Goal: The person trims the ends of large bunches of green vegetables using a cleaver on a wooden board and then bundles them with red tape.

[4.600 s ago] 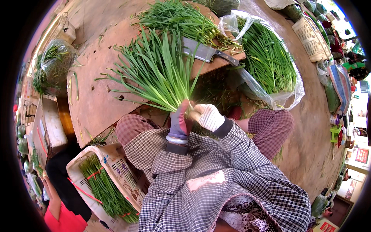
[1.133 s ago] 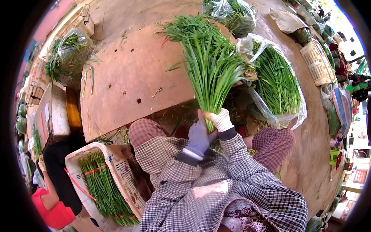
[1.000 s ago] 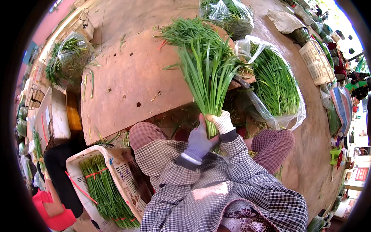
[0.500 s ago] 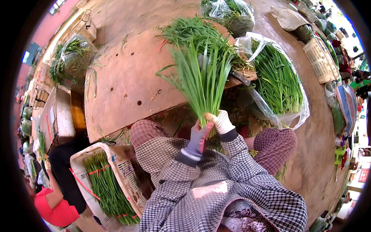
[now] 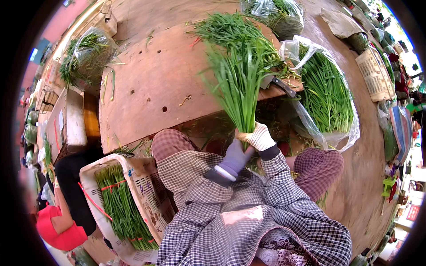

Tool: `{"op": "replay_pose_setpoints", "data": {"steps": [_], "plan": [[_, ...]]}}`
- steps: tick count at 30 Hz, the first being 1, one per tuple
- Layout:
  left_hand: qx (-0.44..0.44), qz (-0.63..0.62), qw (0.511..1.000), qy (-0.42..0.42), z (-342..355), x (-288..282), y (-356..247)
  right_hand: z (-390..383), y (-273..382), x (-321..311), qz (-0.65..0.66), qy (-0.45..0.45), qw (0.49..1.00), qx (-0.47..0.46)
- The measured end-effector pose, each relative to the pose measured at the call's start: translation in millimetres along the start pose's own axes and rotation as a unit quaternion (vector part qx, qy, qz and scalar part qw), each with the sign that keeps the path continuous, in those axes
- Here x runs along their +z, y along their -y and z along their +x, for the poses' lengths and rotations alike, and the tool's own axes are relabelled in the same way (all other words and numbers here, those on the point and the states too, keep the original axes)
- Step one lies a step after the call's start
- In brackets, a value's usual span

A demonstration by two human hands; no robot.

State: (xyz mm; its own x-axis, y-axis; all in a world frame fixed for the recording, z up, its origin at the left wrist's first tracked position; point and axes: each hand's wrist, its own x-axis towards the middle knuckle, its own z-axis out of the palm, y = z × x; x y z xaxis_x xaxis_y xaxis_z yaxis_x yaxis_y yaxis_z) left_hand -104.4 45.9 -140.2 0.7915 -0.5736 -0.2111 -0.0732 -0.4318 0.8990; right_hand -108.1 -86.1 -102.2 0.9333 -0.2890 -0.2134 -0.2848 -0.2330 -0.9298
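Observation:
A bunch of long flat green leaves, garlic chives by their look [image 5: 242, 97], stands fanned out over the front edge of the board. My right hand [image 5: 258, 136], in a whitish knit glove, wraps round its lower stems. Just below it, my left hand [image 5: 237, 158], in a purple-grey glove, is closed about the stem ends; its fingertips are partly hidden. Behind the bunch lies a loose heap of the same chives [image 5: 226, 29] on the wooden board [image 5: 146, 97]. A dark-handled knife [image 5: 284, 87] rests at the board's right corner.
To the right stands an open plastic bag [image 5: 353, 128] full of chives. A pale crate [image 5: 133, 173] at lower left holds bunches tied with red bands. More bagged greens [image 5: 91, 48] sit at far left. A person in red [image 5: 60, 228] is at the left rim.
My right hand has come round the front of the stems, over the left hand's fingers. The left hand has turned and sits slightly lower. The leaf tips blur with motion; the whole view has shifted slightly.

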Motion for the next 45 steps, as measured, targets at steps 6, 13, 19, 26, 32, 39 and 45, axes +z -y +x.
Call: {"op": "replay_pose_setpoints", "data": {"steps": [6, 13, 19, 26, 32, 39, 45], "plan": [[-0.011, 0.125, 0.985, 0.116, -11.9, -29.0, -47.8, -2.4, -18.2, -7.6, 0.069, -0.045, 0.997, 0.011], [0.175, 0.264, 0.911, -0.265, 40.1, -118.4, -27.9, -11.5, -16.9, -40.2, 0.184, -0.069, 0.979, 0.049], [0.163, 0.343, 0.903, -0.203, 89.2, -105.9, -7.3, -12.4, -2.5, -40.3, 0.211, -0.075, 0.974, 0.030], [0.191, 0.116, 0.974, -0.025, 55.6, -51.3, -47.0, -23.8, 8.5, -68.2, 0.203, -0.125, 0.971, 0.033], [0.186, 0.174, 0.964, -0.076, 104.6, -142.5, -59.3, -29.5, 15.0, -91.1, 0.200, -0.182, 0.962, 0.031], [0.173, 0.434, 0.861, -0.202, 242.2, -225.8, -24.2, -15.1, 2.3, -98.9, 0.155, -0.150, 0.976, 0.032], [0.034, 0.543, 0.817, -0.191, 348.7, -223.6, -13.7, 4.7, -27.4, -103.8, 0.125, -0.155, 0.980, 0.020]]}}
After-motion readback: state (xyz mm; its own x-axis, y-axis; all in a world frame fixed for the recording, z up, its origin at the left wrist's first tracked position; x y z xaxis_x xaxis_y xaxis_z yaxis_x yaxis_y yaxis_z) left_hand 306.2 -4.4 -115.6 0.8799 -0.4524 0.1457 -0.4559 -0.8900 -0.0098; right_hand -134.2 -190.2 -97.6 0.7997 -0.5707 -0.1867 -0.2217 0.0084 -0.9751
